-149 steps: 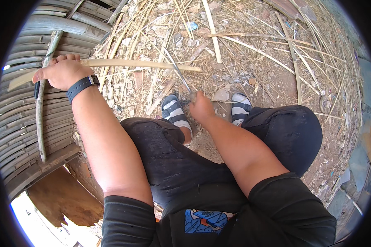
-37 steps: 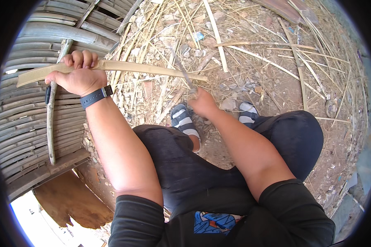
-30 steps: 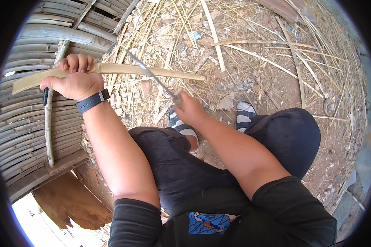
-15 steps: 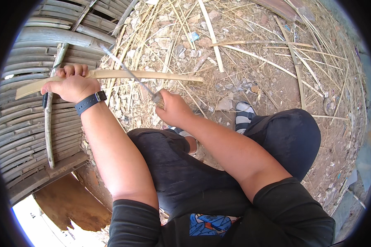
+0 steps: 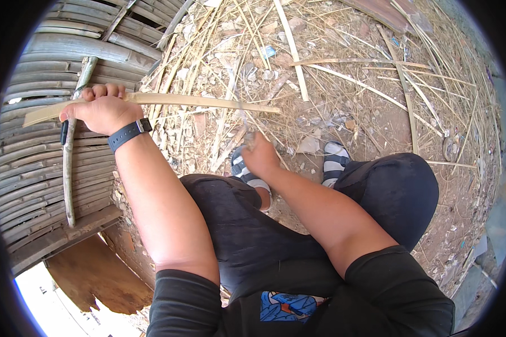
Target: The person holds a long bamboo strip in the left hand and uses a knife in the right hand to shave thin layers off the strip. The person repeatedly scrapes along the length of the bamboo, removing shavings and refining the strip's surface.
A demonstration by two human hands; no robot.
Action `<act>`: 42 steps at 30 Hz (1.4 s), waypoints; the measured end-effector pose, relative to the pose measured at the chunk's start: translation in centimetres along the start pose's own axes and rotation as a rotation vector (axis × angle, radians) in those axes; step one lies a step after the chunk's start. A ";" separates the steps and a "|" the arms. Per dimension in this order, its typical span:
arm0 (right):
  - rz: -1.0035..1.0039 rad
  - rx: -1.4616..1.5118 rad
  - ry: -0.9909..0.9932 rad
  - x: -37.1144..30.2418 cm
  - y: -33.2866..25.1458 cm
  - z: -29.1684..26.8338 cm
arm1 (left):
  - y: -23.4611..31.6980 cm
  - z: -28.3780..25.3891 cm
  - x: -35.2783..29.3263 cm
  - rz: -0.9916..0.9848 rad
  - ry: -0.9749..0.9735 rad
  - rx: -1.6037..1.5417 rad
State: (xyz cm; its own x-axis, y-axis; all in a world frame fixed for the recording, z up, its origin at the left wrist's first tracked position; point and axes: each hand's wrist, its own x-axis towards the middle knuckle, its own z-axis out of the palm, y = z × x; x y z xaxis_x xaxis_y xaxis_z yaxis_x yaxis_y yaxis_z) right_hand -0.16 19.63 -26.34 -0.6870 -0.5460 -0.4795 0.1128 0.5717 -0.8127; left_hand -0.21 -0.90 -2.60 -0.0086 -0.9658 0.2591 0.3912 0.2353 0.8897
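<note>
My left hand (image 5: 105, 113), with a dark watch on its wrist, is closed around a flat, pale bamboo strip (image 5: 202, 101). The strip lies crosswise in front of me, its broad end sticking out left of the fist and its thinner end reaching right. Lower and to the right, my right hand (image 5: 262, 158) grips the short handle of a long, thin-bladed knife (image 5: 250, 136). The blade is smeared by motion; it points away from me and crosses near the strip's right part. Whether blade and strip touch, I cannot tell.
A slatted bamboo wall (image 5: 34, 163) with an upright pole (image 5: 68, 180) stands close on the left. Loose bamboo strips (image 5: 289, 42) and thin shavings litter the ground ahead. My sandalled feet (image 5: 335, 160) are below my hands. A rusty sheet (image 5: 98, 272) is at lower left.
My right hand has drawn right and slightly toward me; the knife blade has swung from pointing far left to pointing ahead. My left hand keeps its hold on the bamboo strip, nearly still.
</note>
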 end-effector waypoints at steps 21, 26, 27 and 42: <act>-0.490 0.028 -0.085 -0.6 -3.9 0.7 | 0.1 -0.6 0.1 -0.052 0.003 -0.061; -0.150 -0.087 -0.050 0.1 3.9 0.2 | -0.1 -1.8 1.0 -0.071 0.004 -0.045; 0.005 -0.133 0.000 0.6 6.2 -0.2 | -0.1 -1.8 1.3 -0.076 -0.004 -0.051; -0.373 -0.010 -0.102 -0.5 -2.3 0.2 | 0.2 -1.0 0.1 -0.073 -0.015 -0.082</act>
State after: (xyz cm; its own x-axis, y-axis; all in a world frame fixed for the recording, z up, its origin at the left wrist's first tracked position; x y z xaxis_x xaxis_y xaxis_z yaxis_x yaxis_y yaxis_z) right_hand 0.05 18.49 -24.28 -0.6045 -0.7755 -0.1820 -0.1391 0.3278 -0.9345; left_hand 0.75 -1.03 -2.81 -0.0537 -0.9781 0.2010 0.4631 0.1539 0.8729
